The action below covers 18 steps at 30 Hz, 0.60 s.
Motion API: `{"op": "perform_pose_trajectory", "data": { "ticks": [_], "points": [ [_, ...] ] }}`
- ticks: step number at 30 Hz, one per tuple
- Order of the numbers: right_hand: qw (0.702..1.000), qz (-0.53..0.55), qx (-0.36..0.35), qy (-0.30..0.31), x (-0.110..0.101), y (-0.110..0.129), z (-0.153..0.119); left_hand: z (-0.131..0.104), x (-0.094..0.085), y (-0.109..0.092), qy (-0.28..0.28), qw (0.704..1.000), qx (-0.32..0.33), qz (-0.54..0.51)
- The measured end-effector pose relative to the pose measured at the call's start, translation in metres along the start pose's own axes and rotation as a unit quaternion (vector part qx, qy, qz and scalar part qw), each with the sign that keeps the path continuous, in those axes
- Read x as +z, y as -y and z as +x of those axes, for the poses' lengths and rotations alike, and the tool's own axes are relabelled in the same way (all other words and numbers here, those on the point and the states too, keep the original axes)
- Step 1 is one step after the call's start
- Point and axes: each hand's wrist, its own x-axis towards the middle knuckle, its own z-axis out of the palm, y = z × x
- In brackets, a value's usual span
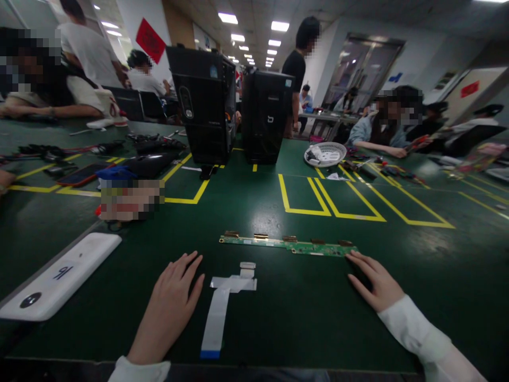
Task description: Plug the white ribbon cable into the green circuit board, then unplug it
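My left hand (170,300) lies palm down on the green table (294,323), its fingers somewhat apart and nothing in them. Just right of it is a white flat ribbon cable (217,318) with a blue end, crossed near its top by a short strip with a connector. Farther forward, a long, narrow green circuit board (286,245) with several copper-coloured tabs lies crosswise. At the board's right end rests my right hand (374,278), fingers spread, the fingertips at or touching the board's edge without gripping it.
A white device (63,276) lies at the left. Two black computer towers (268,116) stand behind, with a white basket (325,154) to their right. Cables, a blue item and yellow tape outlines are on the table. Several people sit or stand beyond.
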Motion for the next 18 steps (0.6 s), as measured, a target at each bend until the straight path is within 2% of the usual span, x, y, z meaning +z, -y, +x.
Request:
{"op": "perform_pose_trajectory", "data": {
  "ticks": [6,10,15,18],
  "points": [
    [0.998,0.029,-0.053,-0.012,0.013,0.020,0.030,0.001,-0.002,-0.002,0.003,1.000,-0.003,0.001],
    [0.998,0.014,-0.052,-0.030,0.018,0.037,0.046,0.001,-0.002,-0.003,-0.001,1.000,-0.004,0.003],
    [1.000,-0.001,-0.024,-0.011,0.015,0.047,0.054,0.001,-0.001,-0.003,0.001,1.000,-0.002,0.009],
    [0.999,0.002,-0.045,-0.018,0.012,0.049,0.055,0.001,-0.001,-0.002,0.006,1.000,0.002,0.011]
  ]
}}
